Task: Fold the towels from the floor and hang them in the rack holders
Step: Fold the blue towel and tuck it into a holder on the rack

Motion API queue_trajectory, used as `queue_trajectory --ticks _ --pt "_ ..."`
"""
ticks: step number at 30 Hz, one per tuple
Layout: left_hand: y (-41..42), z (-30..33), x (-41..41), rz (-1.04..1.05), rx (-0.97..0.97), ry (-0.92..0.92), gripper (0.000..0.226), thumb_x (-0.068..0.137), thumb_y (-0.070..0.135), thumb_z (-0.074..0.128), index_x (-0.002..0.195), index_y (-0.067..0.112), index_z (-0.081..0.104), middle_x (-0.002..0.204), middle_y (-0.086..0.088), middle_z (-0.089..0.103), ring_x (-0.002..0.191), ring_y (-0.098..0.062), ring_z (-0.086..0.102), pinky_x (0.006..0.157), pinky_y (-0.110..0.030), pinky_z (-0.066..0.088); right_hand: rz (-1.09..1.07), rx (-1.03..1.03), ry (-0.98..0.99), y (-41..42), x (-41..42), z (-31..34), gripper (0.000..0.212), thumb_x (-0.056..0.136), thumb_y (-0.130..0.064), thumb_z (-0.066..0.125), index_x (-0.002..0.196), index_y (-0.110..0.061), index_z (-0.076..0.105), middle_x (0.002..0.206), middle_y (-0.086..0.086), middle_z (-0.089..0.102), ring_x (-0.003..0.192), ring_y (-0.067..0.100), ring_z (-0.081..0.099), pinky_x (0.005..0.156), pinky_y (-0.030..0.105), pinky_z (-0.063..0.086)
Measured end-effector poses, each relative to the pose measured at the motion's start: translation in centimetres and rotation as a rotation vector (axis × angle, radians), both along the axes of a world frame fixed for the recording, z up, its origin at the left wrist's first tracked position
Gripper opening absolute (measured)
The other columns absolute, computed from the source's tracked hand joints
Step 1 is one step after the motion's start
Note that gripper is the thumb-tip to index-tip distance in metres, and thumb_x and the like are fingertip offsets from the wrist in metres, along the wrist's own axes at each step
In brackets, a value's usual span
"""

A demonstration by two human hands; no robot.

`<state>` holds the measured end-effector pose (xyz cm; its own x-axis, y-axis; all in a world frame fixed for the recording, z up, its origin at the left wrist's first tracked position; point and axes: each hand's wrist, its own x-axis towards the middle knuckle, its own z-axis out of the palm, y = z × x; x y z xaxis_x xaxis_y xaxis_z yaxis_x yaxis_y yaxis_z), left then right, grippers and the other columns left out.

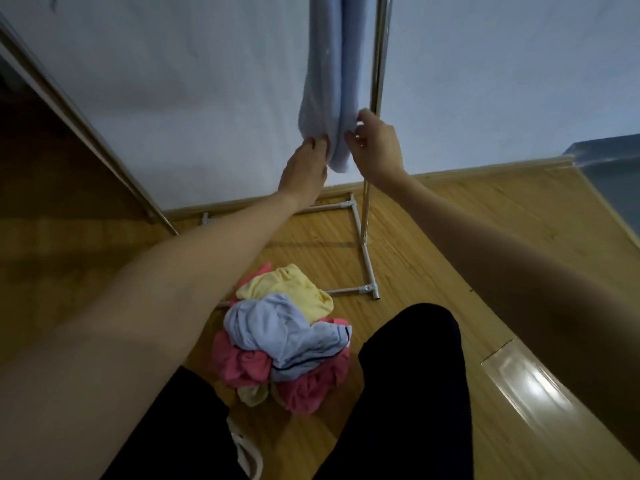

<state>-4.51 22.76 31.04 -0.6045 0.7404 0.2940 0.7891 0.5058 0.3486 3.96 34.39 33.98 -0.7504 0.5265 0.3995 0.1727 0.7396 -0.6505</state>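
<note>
A light blue towel [329, 81] hangs folded from the rack, its lower end at about hand height. My left hand [304, 171] reaches up from below, and its fingertips pinch the towel's left bottom edge. On the other side, my right hand [375, 147] pinches the right bottom edge with thumb and curled fingers. A chrome rack pole [379, 64] stands just right of the towel. On the wooden floor lies a pile of crumpled towels [287, 337]: yellow, light blue with a dark stripe, and pink.
The rack's white base frame [362, 244] lies on the floor behind the pile. A pale wall stands behind the rack. A dark doorway with a metal frame [86, 133] is at the left. My legs in black trousers [412, 393] flank the pile.
</note>
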Motion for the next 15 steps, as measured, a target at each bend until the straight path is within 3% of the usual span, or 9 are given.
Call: queue_trajectory --ticks 4,9,15 --pt "-3.1 -1.8 0.5 -0.041 -0.157 -0.074 0.044 0.092 0.007 0.052 0.134 0.013 0.040 0.125 -0.013 0.047 0.112 -0.027 0.052 0.086 -0.038 0.049 -0.024 -0.082 -0.029 -0.5 0.3 -0.9 0.020 0.094 -0.020 0.048 0.103 -0.006 0.058 0.094 0.006 0.071 0.083 0.021 0.067 0.074 0.041 0.055" --pt "-10.8 -7.4 1.6 0.103 -0.277 -0.193 0.049 0.087 0.008 0.057 0.134 0.008 0.043 0.131 -0.016 0.045 0.116 -0.034 0.049 0.090 -0.045 0.048 -0.014 -0.145 -0.162 -3.4 2.1 -6.5 0.027 0.095 -0.019 0.049 0.118 -0.008 0.056 0.110 0.006 0.068 0.098 0.020 0.064 0.085 0.039 0.053" --pt "-20.4 -16.1 3.0 0.245 -0.506 -0.375 0.040 0.085 0.010 0.058 0.123 0.007 0.048 0.126 -0.018 0.047 0.117 -0.038 0.046 0.092 -0.042 0.041 0.284 -0.044 -0.631 -10.7 3.8 -16.7 0.042 0.089 -0.015 0.056 0.129 -0.006 0.046 0.120 0.017 0.058 0.108 0.032 0.056 0.085 0.040 0.047"
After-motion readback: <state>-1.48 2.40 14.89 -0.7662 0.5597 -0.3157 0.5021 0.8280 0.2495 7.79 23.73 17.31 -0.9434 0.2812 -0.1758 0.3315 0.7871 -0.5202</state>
